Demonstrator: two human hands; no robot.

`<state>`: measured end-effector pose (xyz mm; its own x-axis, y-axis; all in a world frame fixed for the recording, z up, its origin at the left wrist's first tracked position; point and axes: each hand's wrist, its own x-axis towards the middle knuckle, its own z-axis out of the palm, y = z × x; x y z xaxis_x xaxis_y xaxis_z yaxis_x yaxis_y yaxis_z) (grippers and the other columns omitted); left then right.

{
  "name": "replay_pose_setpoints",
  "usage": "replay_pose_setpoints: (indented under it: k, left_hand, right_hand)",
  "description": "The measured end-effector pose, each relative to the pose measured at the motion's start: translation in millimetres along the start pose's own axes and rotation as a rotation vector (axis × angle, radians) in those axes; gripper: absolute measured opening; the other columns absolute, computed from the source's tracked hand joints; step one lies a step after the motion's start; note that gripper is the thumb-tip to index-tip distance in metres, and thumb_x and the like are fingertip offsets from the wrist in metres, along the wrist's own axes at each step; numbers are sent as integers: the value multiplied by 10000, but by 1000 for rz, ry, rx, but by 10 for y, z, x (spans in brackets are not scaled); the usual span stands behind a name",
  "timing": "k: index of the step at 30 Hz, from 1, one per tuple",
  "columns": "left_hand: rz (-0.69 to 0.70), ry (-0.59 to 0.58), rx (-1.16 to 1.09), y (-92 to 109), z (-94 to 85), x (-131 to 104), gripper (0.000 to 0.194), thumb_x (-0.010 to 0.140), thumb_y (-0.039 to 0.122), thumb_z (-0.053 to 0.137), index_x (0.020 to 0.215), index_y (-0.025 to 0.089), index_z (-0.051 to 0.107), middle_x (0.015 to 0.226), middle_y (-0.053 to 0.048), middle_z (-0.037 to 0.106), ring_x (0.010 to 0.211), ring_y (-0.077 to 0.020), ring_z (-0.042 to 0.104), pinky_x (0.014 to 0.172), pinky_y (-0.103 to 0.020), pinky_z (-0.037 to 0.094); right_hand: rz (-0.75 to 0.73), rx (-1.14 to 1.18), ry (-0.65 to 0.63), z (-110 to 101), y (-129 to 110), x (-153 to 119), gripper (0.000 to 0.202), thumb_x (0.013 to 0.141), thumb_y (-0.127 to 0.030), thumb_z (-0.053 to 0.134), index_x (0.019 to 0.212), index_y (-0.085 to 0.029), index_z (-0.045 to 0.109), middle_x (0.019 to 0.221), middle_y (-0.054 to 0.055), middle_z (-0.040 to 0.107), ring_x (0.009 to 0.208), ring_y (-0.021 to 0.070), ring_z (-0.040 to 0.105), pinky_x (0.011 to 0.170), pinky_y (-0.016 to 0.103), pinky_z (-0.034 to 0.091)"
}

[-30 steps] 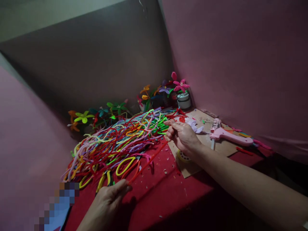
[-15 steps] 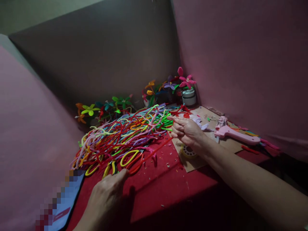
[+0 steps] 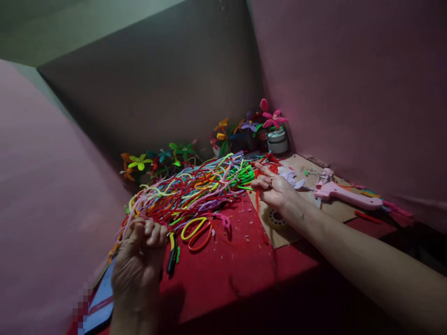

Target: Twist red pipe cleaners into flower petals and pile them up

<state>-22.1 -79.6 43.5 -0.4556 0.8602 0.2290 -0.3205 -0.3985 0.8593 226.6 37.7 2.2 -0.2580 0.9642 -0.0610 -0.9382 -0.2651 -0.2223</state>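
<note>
My right hand (image 3: 274,188) is closed around a red pipe cleaner (image 3: 257,199), its index finger pointing out to the left. The pipe cleaner's loose end hangs below the fingers, over the edge of the cardboard. At the lower left my left hand (image 3: 139,251) is raised with curled fingers, in front of the pile; whatever may be inside them is hidden. A big heap of multicoloured pipe cleaners (image 3: 188,186) spreads between the hands. Beside my left hand lie yellow-and-black pliers (image 3: 172,253) and scissors with yellow and red handles (image 3: 200,235).
A cardboard sheet (image 3: 284,239) on the red tablecloth (image 3: 226,279) carries a pink glue gun (image 3: 349,194), a tape roll (image 3: 277,217) and white petal-like pieces (image 3: 291,177). Pipe-cleaner flowers (image 3: 274,119) stand along the back wall. A phone or tablet (image 3: 99,302) lies lower left.
My left hand has let go of the red pipe cleaner that was stretched between both hands, and has turned upward and left. The freed end now dangles from my right hand.
</note>
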Motion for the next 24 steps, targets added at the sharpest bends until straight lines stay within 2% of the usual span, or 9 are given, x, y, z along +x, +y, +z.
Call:
replay_pose_setpoints:
  k: [2,4,7,9,11,14,17,20,24]
  left_hand:
    - [-134,18,-202,-148,104,-17,33,732,136,551,752,145,575,614,30,519,475,-29,448,493,-143,425]
    - [-297,90,-95,-329,191,-89,102,734,100,541,820,125,591,687,-9,561,509,-44,485,498,-168,440]
    - [-338,-28,138,-584,294,-269,269,663,129,640,927,136,587,737,-13,558,520,-55,486,457,-167,410]
    - [-336,-193,358,-705,363,-385,305,675,194,647,972,162,582,760,-4,547,531,-55,480,488,-180,427]
    - [-199,-417,599,-791,443,-458,433,705,186,609,1127,227,522,802,0,538,574,-66,490,523,-184,432]
    - [322,-707,1045,-885,581,-479,606,744,112,526,1289,331,376,908,-14,524,628,-83,496,601,-223,447]
    - [804,-982,1332,-949,713,-461,524,798,105,439,1278,314,419,847,-40,545,663,-126,516,601,-254,443]
    - [874,-1037,1194,-943,804,-461,350,823,160,442,1142,234,565,755,-47,569,660,-139,534,583,-248,439]
    - [737,-808,950,-789,850,-446,243,841,190,443,1021,214,604,802,-39,593,613,-104,543,547,-211,434]
  right_hand:
    - [-27,5,16,-25,-2,15,219,873,-79,323,860,-188,512,406,-95,237,337,53,230,400,162,326]
    - [-53,18,25,-49,-11,35,194,858,-81,361,843,-201,513,404,-96,230,341,58,228,405,172,346]
    - [-88,45,38,-68,-23,61,213,840,-60,371,845,-217,515,394,-95,225,341,64,221,405,185,363]
    - [-91,40,36,-65,-20,66,232,827,-41,371,848,-224,511,394,-94,229,342,64,219,404,180,363]
    - [-68,54,44,-50,-3,61,240,826,-30,362,848,-221,506,397,-95,233,343,61,223,399,168,357]
    - [-24,105,68,-27,28,50,284,840,-2,296,846,-196,503,400,-95,243,335,56,235,396,156,348]
    - [-8,110,61,-21,28,60,314,836,26,264,828,-178,503,402,-96,249,324,52,237,395,155,344]
    - [-8,99,48,-13,6,70,286,833,17,288,786,-167,502,403,-93,276,325,51,256,422,162,368]
    - [48,37,16,32,72,-6,196,823,-49,363,773,-132,533,500,-11,487,443,93,460,496,233,424]
